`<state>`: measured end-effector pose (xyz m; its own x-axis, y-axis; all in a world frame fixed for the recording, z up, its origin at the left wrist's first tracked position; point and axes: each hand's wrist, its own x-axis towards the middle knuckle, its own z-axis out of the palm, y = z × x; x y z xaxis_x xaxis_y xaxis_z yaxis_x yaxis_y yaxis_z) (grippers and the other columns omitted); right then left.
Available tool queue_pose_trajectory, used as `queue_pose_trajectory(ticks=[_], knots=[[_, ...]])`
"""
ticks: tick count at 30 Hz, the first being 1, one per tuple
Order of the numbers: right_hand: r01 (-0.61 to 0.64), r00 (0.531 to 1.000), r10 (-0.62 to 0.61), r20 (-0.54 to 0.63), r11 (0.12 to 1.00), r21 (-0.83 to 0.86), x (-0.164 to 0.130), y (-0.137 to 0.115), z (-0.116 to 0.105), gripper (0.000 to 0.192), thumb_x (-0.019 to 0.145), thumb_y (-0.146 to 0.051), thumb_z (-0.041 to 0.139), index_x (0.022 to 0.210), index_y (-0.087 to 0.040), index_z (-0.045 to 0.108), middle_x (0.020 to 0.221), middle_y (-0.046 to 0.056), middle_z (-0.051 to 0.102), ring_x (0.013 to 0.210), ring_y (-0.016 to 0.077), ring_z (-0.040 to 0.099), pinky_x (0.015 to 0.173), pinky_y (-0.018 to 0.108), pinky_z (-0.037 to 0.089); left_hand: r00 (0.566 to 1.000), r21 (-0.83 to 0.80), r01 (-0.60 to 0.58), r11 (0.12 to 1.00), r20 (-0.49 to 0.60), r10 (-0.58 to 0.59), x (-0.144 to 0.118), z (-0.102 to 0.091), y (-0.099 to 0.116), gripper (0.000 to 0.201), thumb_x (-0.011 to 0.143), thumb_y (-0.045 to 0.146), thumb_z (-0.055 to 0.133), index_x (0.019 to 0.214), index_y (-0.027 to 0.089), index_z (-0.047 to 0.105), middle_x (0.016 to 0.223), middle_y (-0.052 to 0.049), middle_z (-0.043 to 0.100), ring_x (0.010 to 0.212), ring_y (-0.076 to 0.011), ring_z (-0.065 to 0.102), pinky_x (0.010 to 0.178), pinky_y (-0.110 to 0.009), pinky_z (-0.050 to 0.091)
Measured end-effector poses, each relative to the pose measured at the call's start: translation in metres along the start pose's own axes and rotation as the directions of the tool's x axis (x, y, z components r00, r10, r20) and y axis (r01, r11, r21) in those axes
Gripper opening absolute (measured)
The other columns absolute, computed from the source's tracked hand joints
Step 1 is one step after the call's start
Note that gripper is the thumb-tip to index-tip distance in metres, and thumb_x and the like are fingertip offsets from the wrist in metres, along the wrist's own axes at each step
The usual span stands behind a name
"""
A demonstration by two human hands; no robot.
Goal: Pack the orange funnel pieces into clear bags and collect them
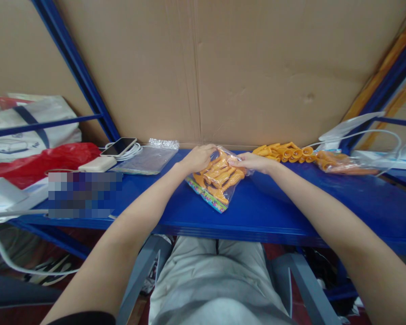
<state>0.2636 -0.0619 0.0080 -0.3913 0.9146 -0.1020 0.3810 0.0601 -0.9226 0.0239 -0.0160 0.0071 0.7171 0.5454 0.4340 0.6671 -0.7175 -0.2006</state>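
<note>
A clear plastic bag (216, 187) filled with several orange plastic pieces lies on the blue shelf (274, 212) in front of me. My left hand (198, 158) grips the bag's top edge on the left side. My right hand (253, 161) pinches the same top edge on the right. A colourful printed strip runs along the bag's near end.
Loose orange pieces (286, 152) lie in a heap at the back right, beside another filled bag (341, 163). Empty clear bags (145, 159), a phone (119, 146) on a white cable and a power bank (97, 164) sit back left. A red bag (37, 164) lies far left. A cardboard wall stands behind.
</note>
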Motion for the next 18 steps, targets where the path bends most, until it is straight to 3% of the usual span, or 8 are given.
queue_pose_trajectory(ticks=[4, 10, 18], knots=[[-0.052, 0.993, 0.044, 0.111, 0.997, 0.065, -0.007, -0.007, -0.005, 0.044, 0.074, -0.044, 0.083, 0.104, -0.014, 0.072, 0.101, 0.009, 0.077, 0.089, 0.018, 0.072, 0.08, 0.027, 0.059, 1.0, 0.015, -0.008, 1.0, 0.002, 0.007, 0.0, -0.005, 0.007, 0.047, 0.092, 0.01, 0.037, 0.134, 0.009, 0.056, 0.143, -0.016, 0.057, 0.13, -0.0225, 0.056, 0.108, -0.037, 0.044], [-0.048, 0.998, 0.045, 0.053, 0.996, 0.069, -0.011, -0.013, -0.001, 0.027, 0.085, -0.034, 0.074, 0.104, -0.015, 0.072, 0.102, 0.009, 0.077, 0.094, 0.0186, 0.072, 0.084, 0.028, 0.059, 0.998, -0.028, -0.056, 0.998, -0.032, 0.055, 0.001, -0.006, 0.015, 0.047, 0.094, 0.011, 0.034, 0.135, 0.012, 0.055, 0.144, -0.014, 0.056, 0.13, -0.0233, 0.054, 0.106, -0.04, 0.044], [-0.051, 0.998, 0.061, -0.026, 0.951, 0.304, -0.005, -0.011, 0.021, 0.008, 0.086, -0.016, 0.07, 0.094, -0.013, 0.069, 0.091, 0.009, 0.077, 0.076, 0.0159, 0.072, 0.081, 0.029, 0.06, 0.999, -0.061, 0.004, 0.998, -0.043, -0.007, -0.002, -0.004, 0.012, 0.041, 0.096, 0.017, 0.036, 0.125, 0.016, 0.065, 0.143, -0.01, 0.057, 0.128, -0.0243, 0.055, 0.109, -0.042, 0.043]])
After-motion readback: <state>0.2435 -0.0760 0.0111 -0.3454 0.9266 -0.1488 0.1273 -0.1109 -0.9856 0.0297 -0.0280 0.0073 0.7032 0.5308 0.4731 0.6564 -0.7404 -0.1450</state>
